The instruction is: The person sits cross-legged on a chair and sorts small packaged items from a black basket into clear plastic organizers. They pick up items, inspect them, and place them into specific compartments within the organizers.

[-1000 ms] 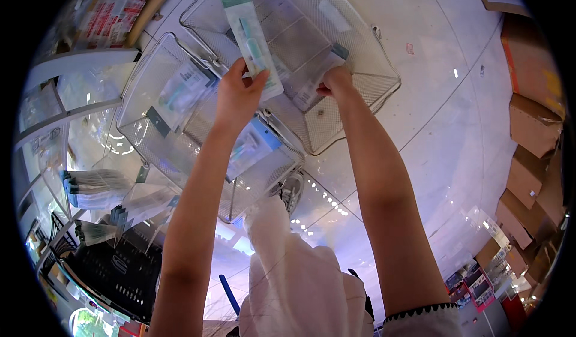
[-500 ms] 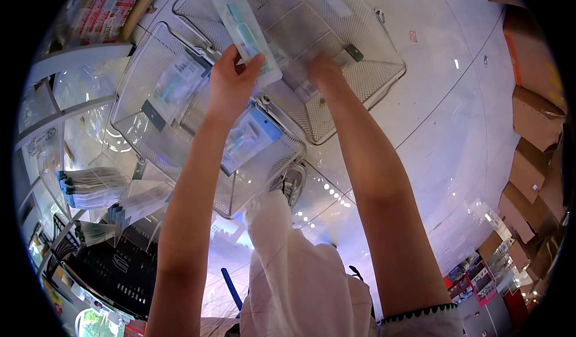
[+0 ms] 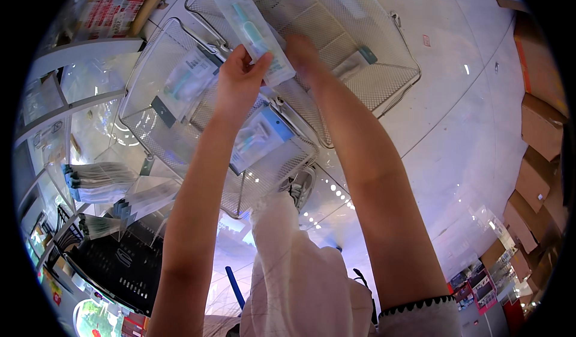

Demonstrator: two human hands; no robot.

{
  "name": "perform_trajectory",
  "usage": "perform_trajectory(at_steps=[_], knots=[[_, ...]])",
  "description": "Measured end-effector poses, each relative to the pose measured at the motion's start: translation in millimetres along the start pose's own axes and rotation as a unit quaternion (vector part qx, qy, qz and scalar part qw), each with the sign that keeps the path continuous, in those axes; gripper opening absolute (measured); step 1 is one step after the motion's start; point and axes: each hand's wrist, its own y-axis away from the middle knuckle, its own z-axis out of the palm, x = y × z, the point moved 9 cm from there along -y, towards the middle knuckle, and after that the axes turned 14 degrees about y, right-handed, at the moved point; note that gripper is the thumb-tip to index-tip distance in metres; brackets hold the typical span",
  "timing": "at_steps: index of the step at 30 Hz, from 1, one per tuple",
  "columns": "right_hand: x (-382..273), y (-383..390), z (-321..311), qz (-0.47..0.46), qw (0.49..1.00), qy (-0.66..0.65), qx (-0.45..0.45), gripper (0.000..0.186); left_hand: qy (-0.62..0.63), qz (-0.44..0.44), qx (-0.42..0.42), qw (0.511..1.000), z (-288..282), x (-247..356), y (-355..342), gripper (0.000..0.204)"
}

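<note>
My left hand pinches the lower end of a long clear pack with a green header and a slim teal item inside, whose exact kind I cannot tell. Behind the pack's right side is my right hand, its fingers blurred and partly hidden. Both hands are over two wire mesh baskets. The far basket holds another pack with a dark green end. In the near basket lie similar clear packs and a blue-topped pack.
Stacks of green-headed packs and a black crate stand at the left, beside a white-framed shelf. Brown cardboard boxes line the right edge. A shoe is close to the near basket on the tiled floor.
My right hand has drawn leftward and up from the far basket to behind the held pack. The left hand still grips that pack. The whole view has shifted slightly.
</note>
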Motion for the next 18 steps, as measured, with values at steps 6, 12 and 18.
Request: perform_trajectory(at_steps=[6, 12, 18], knots=[[54, -6, 35, 0.235, 0.796, -0.557, -0.011, 0.024, -0.008, 0.004, -0.012, 1.0, 0, 0, 1, 0.023], [23, -50, 35, 0.145, 0.67, -0.728, 0.011, 0.016, 0.037, 0.031, -0.004, 0.999, 2, 1, 3, 0.018], [-12, -75, 20, 0.172, 0.793, -0.577, -0.092, 0.021, 0.043, 0.033, 0.002, 0.999, -4, 2, 4, 0.017]])
